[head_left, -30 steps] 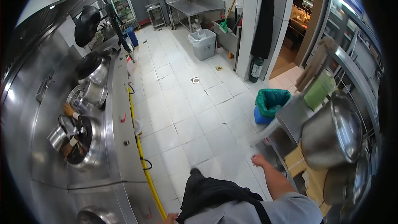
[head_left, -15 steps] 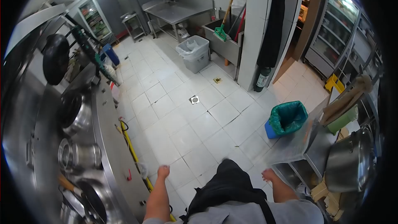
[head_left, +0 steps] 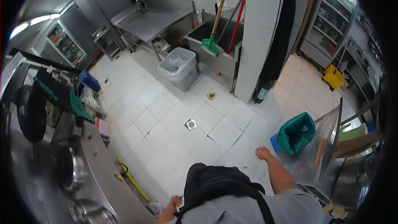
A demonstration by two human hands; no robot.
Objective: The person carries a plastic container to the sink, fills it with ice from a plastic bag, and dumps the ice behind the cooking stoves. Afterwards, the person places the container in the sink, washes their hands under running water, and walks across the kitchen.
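Note:
My left hand [head_left: 175,202] hangs low beside the black apron [head_left: 217,180], its fingers curled in. Nothing shows in it, though its palm side is hidden. Out in front on the right, my right hand [head_left: 262,153] is held over the floor with loosely closed fingers and no visible object. Nearest to it is a blue bin [head_left: 275,142] lined with a green bag [head_left: 296,135]; a gap separates hand and bin. Neither hand touches any equipment.
A steel counter [head_left: 97,162] with pots runs along the left. Ahead stand a grey bin [head_left: 187,79], a steel sink [head_left: 222,64] with a green-headed brush [head_left: 211,46], and a tiled pillar [head_left: 261,29]. A large pot [head_left: 352,182] and a yellow bucket [head_left: 333,77] are at right.
My view has moved forward and shifted, so the sink, bins and pillar look closer. My right hand has swung forward, while my left hand has dropped back towards the apron.

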